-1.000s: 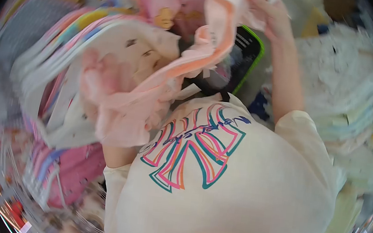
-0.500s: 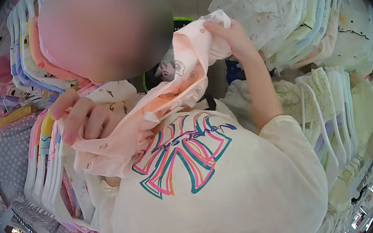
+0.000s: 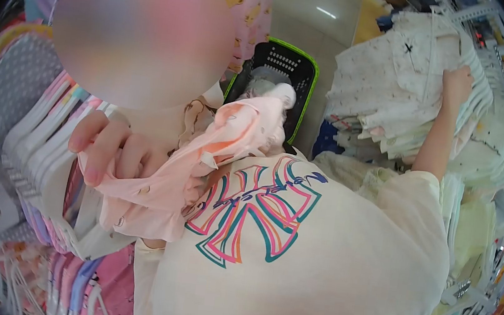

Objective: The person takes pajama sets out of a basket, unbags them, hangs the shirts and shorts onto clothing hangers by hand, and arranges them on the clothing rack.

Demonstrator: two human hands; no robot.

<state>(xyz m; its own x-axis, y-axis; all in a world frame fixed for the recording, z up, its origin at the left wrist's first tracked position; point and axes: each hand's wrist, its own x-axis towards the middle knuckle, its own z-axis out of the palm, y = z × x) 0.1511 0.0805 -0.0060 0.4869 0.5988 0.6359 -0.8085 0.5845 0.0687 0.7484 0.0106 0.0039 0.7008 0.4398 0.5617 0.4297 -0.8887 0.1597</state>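
Observation:
My left hand (image 3: 115,150) is closed on one end of a pale pink garment (image 3: 162,200) with small printed figures. The garment's other end hangs loose across my front, over the near part of a black basket with a green rim (image 3: 313,80). My right hand (image 3: 458,85) is a closed fist at the edge of the hanging white printed garments (image 3: 395,68) on the right. What its fingers hold there is too small to make out.
White hangers with clothes (image 3: 45,151) and grey dotted garments (image 3: 20,75) fill the left side. Pale green clothes (image 3: 477,217) hang at the right. A blurred round patch hides the upper left. Tiled floor (image 3: 307,13) shows beyond the basket.
My right hand has let go of the pink garment and moved right to the white garments. The garment's freed end has dropped lower. My left hand still holds it.

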